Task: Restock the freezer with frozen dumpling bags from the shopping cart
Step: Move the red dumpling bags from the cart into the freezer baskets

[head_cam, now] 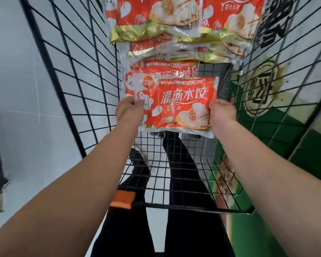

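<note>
Both hands, left hand (pixel 129 111) and right hand (pixel 223 111), have fingers clamped on the side edges of one red dumpling bag (pixel 182 104) above the wire cart (pixel 174 175), near more bags (pixel 156 19) stacked inside.

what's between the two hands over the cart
In the head view, one red dumpling bag spans the gap, left hand gripping one end, right hand the other.
</note>
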A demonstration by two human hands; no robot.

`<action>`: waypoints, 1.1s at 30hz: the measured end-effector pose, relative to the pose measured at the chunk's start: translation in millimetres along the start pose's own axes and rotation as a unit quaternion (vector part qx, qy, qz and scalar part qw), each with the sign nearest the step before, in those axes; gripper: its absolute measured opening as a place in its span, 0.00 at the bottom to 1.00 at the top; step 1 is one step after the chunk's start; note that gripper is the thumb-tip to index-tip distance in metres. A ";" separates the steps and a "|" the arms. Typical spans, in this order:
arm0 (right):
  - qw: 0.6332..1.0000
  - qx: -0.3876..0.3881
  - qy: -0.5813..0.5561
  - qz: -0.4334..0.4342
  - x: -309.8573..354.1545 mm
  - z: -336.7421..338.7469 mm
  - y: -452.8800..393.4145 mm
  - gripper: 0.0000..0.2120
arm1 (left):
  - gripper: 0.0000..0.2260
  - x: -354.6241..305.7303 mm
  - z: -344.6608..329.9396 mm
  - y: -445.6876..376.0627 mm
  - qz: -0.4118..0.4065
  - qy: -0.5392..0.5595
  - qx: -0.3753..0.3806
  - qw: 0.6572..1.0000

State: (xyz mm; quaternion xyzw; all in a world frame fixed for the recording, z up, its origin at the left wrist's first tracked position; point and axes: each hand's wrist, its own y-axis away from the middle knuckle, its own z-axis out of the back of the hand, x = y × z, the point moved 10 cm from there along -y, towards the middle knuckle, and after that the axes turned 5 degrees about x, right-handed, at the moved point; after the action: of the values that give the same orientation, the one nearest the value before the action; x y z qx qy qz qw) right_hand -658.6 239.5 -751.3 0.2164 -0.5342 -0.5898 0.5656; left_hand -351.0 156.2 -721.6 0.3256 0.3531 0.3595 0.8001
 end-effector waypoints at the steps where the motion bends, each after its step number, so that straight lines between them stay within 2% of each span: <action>1: 1.000 -0.012 -0.003 0.017 3.9 5.1 13.8 0.12 | 0.14 2.5 2.7 10.6 0.002 0.009 0.012 1.000; 4: 0.999 -0.017 -0.004 0.050 12.3 20.0 61.6 0.14 | 0.07 6.4 20.7 44.5 -0.014 0.043 0.027 0.999; 7: 0.997 -0.009 -0.013 0.077 13.8 38.7 114.3 0.13 | 0.05 1.7 47.1 82.7 -0.060 0.054 0.041 0.996; 11: 0.992 -0.029 -0.034 0.116 2.2 65.3 187.8 0.11 | 0.14 0.8 84.8 127.7 -0.118 0.058 0.074 0.989; 14: 0.987 -0.039 -0.068 0.142 -24.3 79.0 250.9 0.11 | 0.13 11.8 120.2 167.5 -0.167 0.075 0.092 0.979; 17: 0.982 -0.044 -0.101 0.154 -51.7 88.9 291.1 0.11 | 0.14 28.3 134.9 195.3 -0.174 0.091 0.122 0.973; 25: 0.969 -0.097 -0.169 0.149 -137.0 155.1 351.9 0.09 | 0.06 47.6 115.0 281.4 -0.229 0.056 0.204 0.950; 33: 0.940 -0.164 -0.258 0.154 -244.1 257.5 391.8 0.11 | 0.08 59.9 42.0 393.1 -0.276 -0.006 0.265 0.924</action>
State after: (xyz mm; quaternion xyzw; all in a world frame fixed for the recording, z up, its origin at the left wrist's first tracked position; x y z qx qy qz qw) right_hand -644.1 640.6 -407.3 -0.1240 -0.5842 -0.6108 0.5200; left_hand -423.7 401.4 -414.2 0.4179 0.5069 0.0161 0.7538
